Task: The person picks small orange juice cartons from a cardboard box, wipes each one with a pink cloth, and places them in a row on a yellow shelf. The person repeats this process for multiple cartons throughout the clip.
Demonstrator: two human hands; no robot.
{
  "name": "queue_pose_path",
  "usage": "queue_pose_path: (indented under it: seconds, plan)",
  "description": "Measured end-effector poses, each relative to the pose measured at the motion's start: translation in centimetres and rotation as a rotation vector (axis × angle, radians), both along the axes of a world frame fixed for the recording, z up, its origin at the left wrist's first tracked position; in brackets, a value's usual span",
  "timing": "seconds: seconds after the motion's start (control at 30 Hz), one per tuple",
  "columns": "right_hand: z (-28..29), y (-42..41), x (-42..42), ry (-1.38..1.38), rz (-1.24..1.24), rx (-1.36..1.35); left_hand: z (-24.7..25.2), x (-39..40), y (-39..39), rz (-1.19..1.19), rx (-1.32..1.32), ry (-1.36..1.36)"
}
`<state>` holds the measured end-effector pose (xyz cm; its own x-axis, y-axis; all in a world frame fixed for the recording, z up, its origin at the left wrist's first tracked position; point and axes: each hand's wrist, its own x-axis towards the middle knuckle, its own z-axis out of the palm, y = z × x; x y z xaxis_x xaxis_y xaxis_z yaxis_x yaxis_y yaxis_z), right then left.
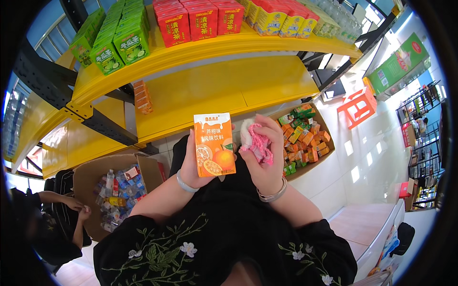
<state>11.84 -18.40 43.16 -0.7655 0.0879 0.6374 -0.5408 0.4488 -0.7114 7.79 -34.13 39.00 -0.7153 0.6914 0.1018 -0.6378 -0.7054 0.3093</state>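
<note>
An orange drink carton [214,146] with a white top and pictured citrus fruit stands upright in my left hand [190,162], its printed front turned towards me. Most of the fingers of that hand are hidden behind the carton. Just to the right, my right hand [266,164] grips a crumpled pink and white cloth [258,144], a small gap away from the carton. Beyond both hands runs the lower yellow shelf [222,85], with a short row of small orange cartons [142,97] at its left end.
Green [130,44], red [204,21] and yellow cartons [272,18] line the upper shelf [250,44]. A cardboard box of jumbled drink cartons [323,161] sits right; another box [89,171] holds plastic bottles [116,200]. Another person's hands [79,207] are beside it. A red plastic stool [357,107] stands farther right.
</note>
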Motion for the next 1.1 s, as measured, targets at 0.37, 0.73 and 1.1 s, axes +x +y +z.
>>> queue_pose_path:
  seconds: [0.37, 0.73, 1.1]
  plan:
    - [-0.1, -1.0, 0.2, -0.154, 0.054, -0.186, 0.7, 1.0, 0.6, 0.052, -0.179, 0.026]
    - [-0.7, -1.4, 1.6, -0.115, 0.232, -0.128, 1.3, -0.7, 0.3, 0.179, -0.013, -0.077]
    - [0.8, -0.2, 1.3, -0.058, 0.198, -0.066, -0.4, -1.6, -1.1, 0.174, -0.153, -0.081]
